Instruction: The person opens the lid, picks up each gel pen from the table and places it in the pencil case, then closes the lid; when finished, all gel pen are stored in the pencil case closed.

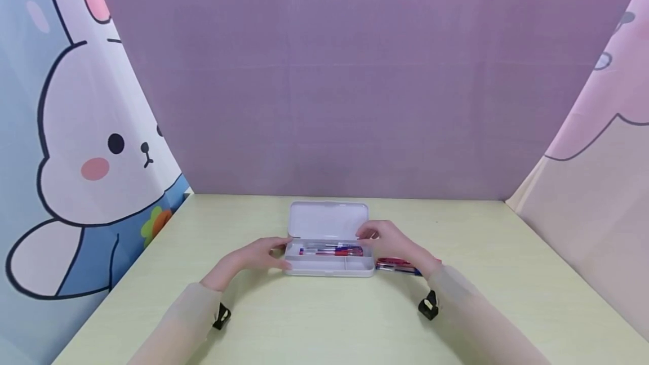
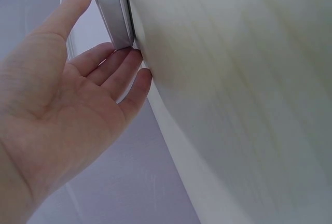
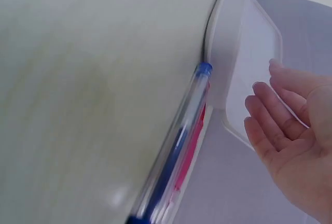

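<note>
A white pencil case [image 1: 329, 266] lies with its lid [image 1: 328, 220] raised at the back. Several pens [image 1: 332, 250] with blue and red parts lie in its rear compartment; the front one has a divider. My left hand [image 1: 261, 253] holds the case's left end, thumb and fingers spread across it, as the left wrist view [image 2: 78, 84] also shows. Over the case's right end is my right hand [image 1: 387, 238], its fingers loosely bent with nothing seen between them. Beside that end, partly under my right wrist, lie several more pens [image 1: 398, 266], blue and red.
The pale wooden table [image 1: 314, 320] runs back to a purple backdrop [image 1: 329, 83]. A rabbit-print curtain [image 1: 101, 128] hangs at the left and a pink and cream one [image 1: 598, 196] at the right. Each wrist wears a black band.
</note>
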`<action>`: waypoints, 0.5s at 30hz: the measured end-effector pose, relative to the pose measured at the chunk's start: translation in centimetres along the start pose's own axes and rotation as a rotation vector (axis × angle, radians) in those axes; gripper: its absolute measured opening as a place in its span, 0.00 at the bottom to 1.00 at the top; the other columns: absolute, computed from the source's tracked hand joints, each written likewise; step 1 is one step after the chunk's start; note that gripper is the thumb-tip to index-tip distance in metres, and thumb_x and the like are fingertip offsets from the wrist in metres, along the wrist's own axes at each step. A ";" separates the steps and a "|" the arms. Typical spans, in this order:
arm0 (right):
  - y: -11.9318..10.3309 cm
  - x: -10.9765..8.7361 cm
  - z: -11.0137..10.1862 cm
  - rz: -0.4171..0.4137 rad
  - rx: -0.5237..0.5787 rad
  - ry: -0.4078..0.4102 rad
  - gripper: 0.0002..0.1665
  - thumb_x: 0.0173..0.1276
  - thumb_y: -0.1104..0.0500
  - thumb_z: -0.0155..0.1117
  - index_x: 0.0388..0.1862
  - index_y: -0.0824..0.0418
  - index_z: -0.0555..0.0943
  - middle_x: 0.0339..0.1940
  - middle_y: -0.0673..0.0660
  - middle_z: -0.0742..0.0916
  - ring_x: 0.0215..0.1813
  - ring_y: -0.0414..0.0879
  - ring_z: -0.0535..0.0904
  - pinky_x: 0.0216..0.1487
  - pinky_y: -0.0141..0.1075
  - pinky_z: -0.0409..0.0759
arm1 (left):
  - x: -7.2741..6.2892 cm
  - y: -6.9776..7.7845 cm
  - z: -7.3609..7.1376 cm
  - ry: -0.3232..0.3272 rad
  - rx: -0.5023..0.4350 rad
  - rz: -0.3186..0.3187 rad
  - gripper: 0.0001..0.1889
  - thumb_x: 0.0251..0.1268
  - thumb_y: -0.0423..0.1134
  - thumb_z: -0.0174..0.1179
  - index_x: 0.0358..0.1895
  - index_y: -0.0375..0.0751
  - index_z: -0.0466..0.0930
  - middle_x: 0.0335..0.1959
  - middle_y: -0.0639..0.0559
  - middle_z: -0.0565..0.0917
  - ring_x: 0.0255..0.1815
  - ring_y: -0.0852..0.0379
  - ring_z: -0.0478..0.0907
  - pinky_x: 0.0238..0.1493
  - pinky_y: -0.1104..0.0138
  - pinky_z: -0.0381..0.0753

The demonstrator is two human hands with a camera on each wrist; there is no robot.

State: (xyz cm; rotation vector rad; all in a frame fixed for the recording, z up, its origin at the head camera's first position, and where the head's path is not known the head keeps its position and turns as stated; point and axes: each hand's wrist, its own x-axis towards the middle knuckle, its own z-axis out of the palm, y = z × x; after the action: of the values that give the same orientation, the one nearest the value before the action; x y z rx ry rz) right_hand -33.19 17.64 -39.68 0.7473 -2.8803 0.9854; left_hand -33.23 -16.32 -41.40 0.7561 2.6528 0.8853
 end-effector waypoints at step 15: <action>2.4 -2.7 -3.1 -0.108 -0.018 0.130 0.14 0.65 0.58 0.63 0.48 0.62 0.81 0.43 0.60 0.87 0.44 0.47 0.82 0.46 0.37 0.81 | 0.1 -0.1 0.1 0.006 0.014 -0.007 0.40 0.54 0.48 0.67 0.68 0.35 0.62 0.66 0.36 0.68 0.67 0.38 0.64 0.68 0.44 0.60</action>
State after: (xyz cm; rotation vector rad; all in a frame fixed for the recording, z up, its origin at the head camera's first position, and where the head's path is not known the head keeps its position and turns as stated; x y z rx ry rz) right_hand -32.29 22.28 -38.96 0.7960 -2.7038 0.9572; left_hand -33.31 -16.30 -41.53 0.7485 2.6682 0.8696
